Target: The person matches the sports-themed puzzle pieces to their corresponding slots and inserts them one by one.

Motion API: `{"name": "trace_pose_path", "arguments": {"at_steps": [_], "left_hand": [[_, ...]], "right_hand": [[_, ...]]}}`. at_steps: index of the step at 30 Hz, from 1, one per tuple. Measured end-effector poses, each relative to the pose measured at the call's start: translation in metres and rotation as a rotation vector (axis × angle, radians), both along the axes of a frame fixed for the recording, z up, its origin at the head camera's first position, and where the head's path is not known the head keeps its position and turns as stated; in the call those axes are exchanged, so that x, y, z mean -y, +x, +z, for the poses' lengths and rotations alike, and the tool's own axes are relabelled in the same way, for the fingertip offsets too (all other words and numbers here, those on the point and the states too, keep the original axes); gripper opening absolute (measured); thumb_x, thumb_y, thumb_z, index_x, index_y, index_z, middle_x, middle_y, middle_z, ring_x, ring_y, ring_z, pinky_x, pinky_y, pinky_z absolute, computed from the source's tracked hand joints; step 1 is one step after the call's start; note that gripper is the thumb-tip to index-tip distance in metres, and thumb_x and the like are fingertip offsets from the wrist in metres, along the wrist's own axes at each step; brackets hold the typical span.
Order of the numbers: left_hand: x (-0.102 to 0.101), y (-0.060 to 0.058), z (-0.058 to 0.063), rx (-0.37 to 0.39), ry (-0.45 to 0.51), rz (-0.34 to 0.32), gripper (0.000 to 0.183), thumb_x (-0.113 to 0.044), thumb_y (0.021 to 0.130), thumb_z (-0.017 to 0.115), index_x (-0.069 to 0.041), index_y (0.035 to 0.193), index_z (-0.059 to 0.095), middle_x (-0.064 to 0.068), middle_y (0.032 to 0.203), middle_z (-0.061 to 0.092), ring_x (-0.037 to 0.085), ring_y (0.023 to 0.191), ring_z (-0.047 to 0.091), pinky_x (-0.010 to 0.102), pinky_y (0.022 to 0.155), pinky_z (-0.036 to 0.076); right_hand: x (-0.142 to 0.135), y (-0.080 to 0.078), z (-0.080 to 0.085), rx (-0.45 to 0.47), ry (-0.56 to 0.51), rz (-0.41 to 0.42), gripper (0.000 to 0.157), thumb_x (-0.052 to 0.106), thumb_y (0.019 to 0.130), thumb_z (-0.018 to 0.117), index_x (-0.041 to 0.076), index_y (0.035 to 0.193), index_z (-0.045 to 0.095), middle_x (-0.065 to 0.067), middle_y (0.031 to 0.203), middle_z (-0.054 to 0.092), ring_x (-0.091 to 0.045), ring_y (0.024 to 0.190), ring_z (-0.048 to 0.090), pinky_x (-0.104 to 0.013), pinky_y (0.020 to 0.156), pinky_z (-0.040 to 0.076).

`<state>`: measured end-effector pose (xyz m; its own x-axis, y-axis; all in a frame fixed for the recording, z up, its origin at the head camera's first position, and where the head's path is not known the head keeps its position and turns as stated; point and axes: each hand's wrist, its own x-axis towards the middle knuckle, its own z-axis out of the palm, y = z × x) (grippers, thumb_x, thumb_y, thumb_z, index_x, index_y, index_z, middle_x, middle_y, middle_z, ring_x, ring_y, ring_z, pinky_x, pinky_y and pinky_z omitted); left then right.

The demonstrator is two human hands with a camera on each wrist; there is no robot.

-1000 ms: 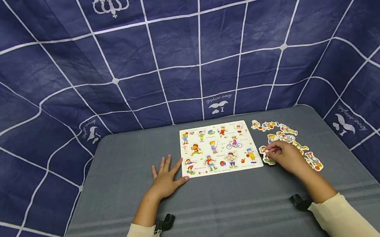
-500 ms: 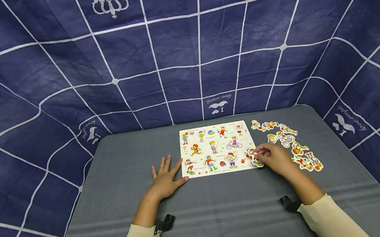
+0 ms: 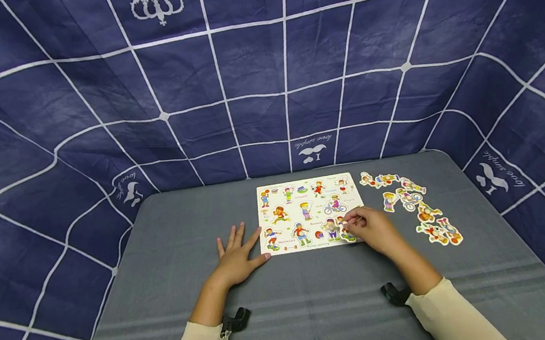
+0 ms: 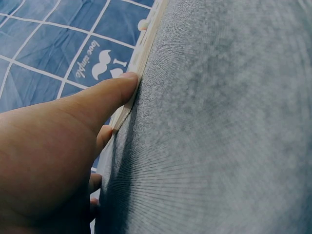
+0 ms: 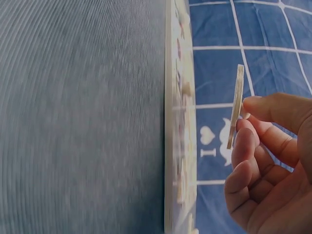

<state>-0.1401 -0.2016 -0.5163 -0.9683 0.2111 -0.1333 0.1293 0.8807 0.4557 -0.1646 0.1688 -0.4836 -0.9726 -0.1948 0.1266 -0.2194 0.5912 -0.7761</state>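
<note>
My right hand (image 3: 370, 229) pinches a flat wooden puzzle piece (image 3: 345, 233) above the lower right part of the puzzle board (image 3: 293, 212). In the right wrist view, thumb and fingers hold the piece (image 5: 237, 100) by a small knob; it is edge-on and apart from the board (image 5: 169, 146). The board shows printed children playing sports, and my right hand covers its lower right corner. My left hand (image 3: 234, 262) lies with fingers spread at the board's left edge. The left wrist view has its thumb (image 4: 127, 82) touching the board's edge (image 4: 152, 41).
Several loose puzzle pieces lie right of the board, among them a bicycle piece (image 3: 409, 200) and a golfer-like piece (image 3: 390, 201). Grey cloth (image 3: 306, 305) covers the table. Blue gridded curtain (image 3: 257, 121) hangs behind and at the sides.
My right hand has moved left from the loose pieces, carrying one piece over the board. Pieces it had covered now show. My left hand has stayed in place.
</note>
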Motion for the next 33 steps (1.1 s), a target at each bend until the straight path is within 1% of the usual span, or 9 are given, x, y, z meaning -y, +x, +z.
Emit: {"name": "trace_pose_path", "arguments": {"at_steps": [8,15,20,27,33], "left_hand": [[0.000,0.000,0.003,0.015,-0.005,0.003,0.079,-0.064,0.092,0.061,-0.034,0.159,0.031,0.016,0.171,0.007,0.040,0.158,-0.003,0.073,0.117,-0.011],[0.000,0.001,0.005,0.020,-0.006,0.004,0.079,-0.065,0.092,0.060,-0.034,0.159,0.031,0.016,0.171,0.007,0.040,0.158,-0.002,0.074,0.117,-0.011],[0.000,0.001,0.005,0.019,-0.006,0.002,0.080,-0.065,0.092,0.060,-0.034,0.159,0.031,0.016,0.171,0.007,0.040,0.159,-0.002,0.074,0.117,-0.010],[0.000,0.001,0.005,0.019,-0.006,-0.002,0.079,-0.066,0.092,0.059,-0.034,0.159,0.031,0.015,0.171,0.007,0.040,0.159,-0.003,0.074,0.117,-0.011],[0.000,0.001,0.005,0.007,-0.008,-0.002,0.078,-0.063,0.093,0.061,-0.033,0.159,0.033,0.017,0.171,0.010,0.042,0.158,0.000,0.074,0.117,-0.008]], "right_hand": [[0.022,0.002,0.002,-0.024,-0.032,0.047,0.008,0.009,0.088,0.077,0.007,0.094,0.074,-0.001,0.082,0.064,-0.003,0.068,0.053,-0.019,0.062,0.045],[0.043,0.002,0.006,-0.005,-0.040,0.075,0.008,0.010,0.088,0.077,0.008,0.095,0.074,0.000,0.082,0.065,-0.006,0.068,0.054,-0.020,0.063,0.046],[0.057,0.000,0.005,0.008,-0.040,0.093,0.007,0.011,0.088,0.077,0.009,0.094,0.073,0.000,0.082,0.064,-0.007,0.068,0.053,-0.020,0.062,0.045],[0.075,0.000,0.005,-0.042,-0.034,0.121,0.007,0.011,0.087,0.079,0.010,0.092,0.074,0.002,0.082,0.064,-0.005,0.068,0.053,-0.020,0.063,0.045],[0.092,-0.003,0.005,-0.047,-0.036,0.154,0.007,0.011,0.087,0.078,0.009,0.092,0.074,0.002,0.081,0.062,-0.004,0.068,0.052,-0.018,0.063,0.045]]}}
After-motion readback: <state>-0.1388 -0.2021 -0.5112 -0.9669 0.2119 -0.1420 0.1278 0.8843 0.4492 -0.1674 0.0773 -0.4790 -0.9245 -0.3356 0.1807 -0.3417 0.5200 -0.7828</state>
